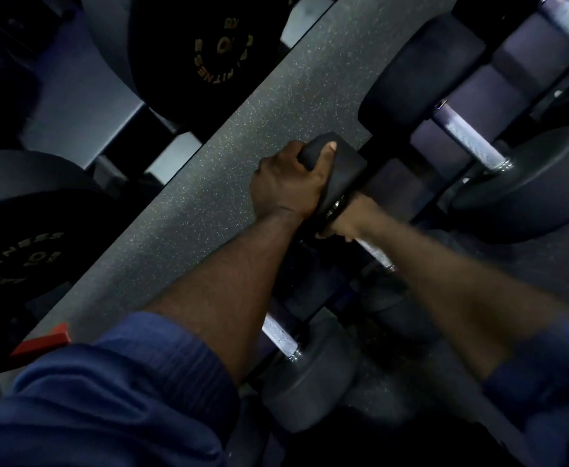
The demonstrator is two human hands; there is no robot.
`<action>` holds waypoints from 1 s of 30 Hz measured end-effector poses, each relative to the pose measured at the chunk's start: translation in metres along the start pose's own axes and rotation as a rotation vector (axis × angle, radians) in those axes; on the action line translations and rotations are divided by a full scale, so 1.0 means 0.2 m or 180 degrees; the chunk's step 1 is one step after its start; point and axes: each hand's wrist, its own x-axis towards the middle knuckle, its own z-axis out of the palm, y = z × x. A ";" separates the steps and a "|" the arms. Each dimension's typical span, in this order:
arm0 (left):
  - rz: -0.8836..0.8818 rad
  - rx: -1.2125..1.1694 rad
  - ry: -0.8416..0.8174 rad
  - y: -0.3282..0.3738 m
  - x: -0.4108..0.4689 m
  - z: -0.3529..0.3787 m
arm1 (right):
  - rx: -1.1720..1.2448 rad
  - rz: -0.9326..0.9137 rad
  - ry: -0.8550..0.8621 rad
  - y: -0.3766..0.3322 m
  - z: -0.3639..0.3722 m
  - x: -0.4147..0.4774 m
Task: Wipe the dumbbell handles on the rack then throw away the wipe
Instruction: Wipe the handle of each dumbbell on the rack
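Gripped dumbbell handle [376,256] lay on the rack [441,146], right hand [343,224] curled round its far end. Wipe not visible, possibly under that palm. Left hand [293,183] clamped the dumbbell head [340,170] beside it. Judged mid-wipe: 2 neighbour handles [468,139] [279,335] unconfirmed, disposal pending.

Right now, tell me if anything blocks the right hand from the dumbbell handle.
Nothing visible does. The right hand is already closed on the handle, right beside the dumbbell head that the left hand holds. A wipe under the fingers cannot be made out.
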 end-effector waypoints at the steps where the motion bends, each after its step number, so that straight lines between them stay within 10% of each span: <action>1: 0.0005 -0.0033 0.0016 0.00 0.00 0.00 | 0.0783 0.0128 -0.0865 0.00 -0.08 0.03; 5: 0.0028 -0.0029 0.0012 0.00 0.00 -0.01 | 0.1537 0.0212 -0.1821 0.00 -0.12 0.02; 16: 0.0028 0.0036 0.0015 -0.01 0.00 0.00 | 0.0636 -0.0867 0.1125 0.17 -0.10 -0.25; 21: -0.0040 -0.0020 -0.0006 0.01 -0.01 -0.02 | -0.0917 -0.1365 0.0997 0.13 0.00 -0.33; 30: -0.0006 0.0010 -0.0039 0.01 -0.01 -0.03 | -0.1313 -0.0723 0.0588 0.15 -0.14 -0.27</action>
